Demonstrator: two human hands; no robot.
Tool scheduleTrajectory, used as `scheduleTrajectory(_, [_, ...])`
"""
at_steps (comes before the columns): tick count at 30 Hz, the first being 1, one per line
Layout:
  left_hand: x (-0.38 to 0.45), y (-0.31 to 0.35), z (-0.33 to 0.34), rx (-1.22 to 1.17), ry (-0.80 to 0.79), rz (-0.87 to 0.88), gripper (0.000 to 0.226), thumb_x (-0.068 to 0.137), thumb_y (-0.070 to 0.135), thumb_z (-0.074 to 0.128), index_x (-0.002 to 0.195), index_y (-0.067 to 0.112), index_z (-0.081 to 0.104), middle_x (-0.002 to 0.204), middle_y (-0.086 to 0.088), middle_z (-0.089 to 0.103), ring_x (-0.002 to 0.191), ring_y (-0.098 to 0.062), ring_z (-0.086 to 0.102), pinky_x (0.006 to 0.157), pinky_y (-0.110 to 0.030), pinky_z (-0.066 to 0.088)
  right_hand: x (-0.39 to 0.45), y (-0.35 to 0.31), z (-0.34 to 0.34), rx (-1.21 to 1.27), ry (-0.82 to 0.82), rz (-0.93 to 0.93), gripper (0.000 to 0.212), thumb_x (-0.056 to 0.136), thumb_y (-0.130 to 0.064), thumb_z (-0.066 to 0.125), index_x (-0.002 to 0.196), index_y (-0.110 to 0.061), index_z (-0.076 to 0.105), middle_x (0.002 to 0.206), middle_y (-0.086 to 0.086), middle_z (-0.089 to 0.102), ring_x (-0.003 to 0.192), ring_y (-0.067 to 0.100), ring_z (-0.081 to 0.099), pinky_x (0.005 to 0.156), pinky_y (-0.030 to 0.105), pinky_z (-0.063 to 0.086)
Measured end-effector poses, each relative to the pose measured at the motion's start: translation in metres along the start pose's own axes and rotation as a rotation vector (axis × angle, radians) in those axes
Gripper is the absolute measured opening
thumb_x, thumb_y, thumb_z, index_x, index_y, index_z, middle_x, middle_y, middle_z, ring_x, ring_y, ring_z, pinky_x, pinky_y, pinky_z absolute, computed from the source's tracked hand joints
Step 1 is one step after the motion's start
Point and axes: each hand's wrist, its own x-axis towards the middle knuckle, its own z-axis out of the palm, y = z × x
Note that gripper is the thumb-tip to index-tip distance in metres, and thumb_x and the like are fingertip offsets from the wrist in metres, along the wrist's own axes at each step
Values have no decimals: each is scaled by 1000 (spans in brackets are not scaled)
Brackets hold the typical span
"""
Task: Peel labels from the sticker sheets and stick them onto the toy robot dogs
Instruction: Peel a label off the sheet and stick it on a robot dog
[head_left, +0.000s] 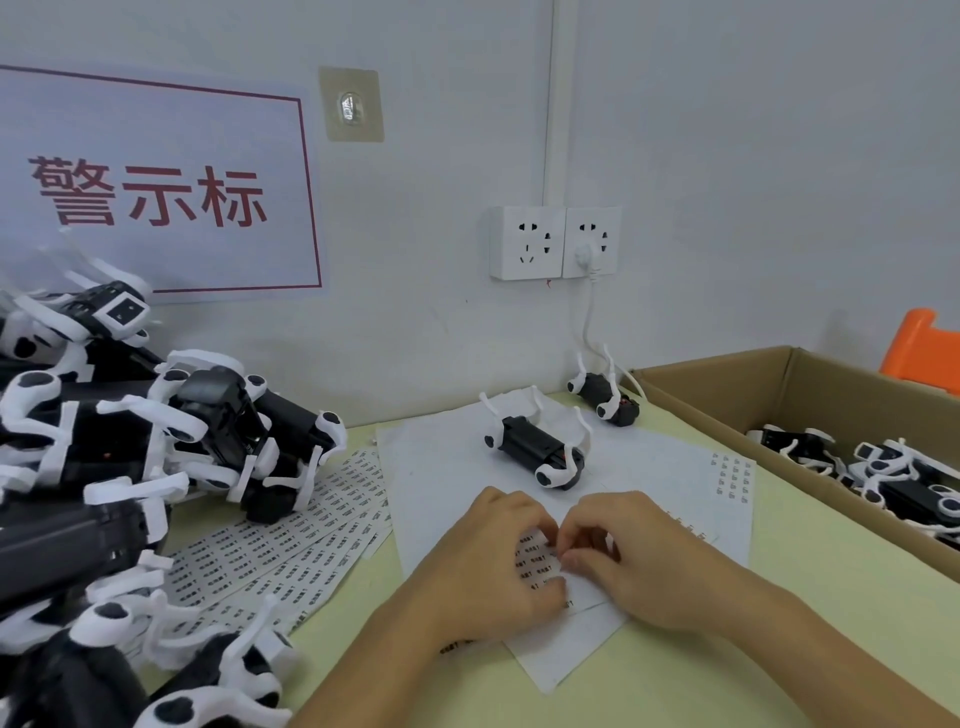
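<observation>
A white sticker sheet (535, 564) with small printed labels lies on the table under both hands. My left hand (483, 566) rests on the sheet with fingers curled over its left part. My right hand (639, 561) pinches at a label on the sheet, fingertips meeting the left hand's. A black-and-white toy robot dog (535, 449) lies on its back just beyond the hands, legs up. A second dog (605, 397) lies upside down near the wall.
A heap of toy dogs (130, 452) fills the left side, over a fan of more sticker sheets (311, 530). A cardboard box (789, 410) with several dogs stands at the right. Wall sockets (553, 241) with a plugged white cable sit behind.
</observation>
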Motion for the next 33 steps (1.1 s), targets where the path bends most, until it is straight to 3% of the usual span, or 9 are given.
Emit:
scheduleTrajectory(16, [-4, 9, -3, 51, 25, 30, 30, 81, 51, 68, 102, 31, 61, 104, 16, 60, 109, -3, 43, 91, -31, 47, 2, -5, 9, 45, 57, -57, 15, 92, -16, 67, 81, -25, 70, 81, -16, 64, 82, -1, 57, 72, 10, 40])
scheduleTrajectory(23, [-4, 4, -2, 52, 17, 16, 43, 81, 55, 67, 117, 33, 63, 117, 23, 60, 116, 2, 42, 98, -29, 45, 2, 2, 2, 109, 49, 9, 17, 91, -11, 69, 80, -22, 72, 81, -16, 69, 78, -1, 59, 70, 11, 42])
scheduleTrajectory(33, [-4, 4, -1, 44, 17, 0, 42, 80, 53, 69, 117, 33, 63, 118, 24, 60, 116, 3, 41, 97, -28, 45, -2, 2, -1, 52, -4, -56, 21, 88, -19, 68, 76, -36, 63, 80, -13, 64, 70, 6, 55, 64, 16, 44])
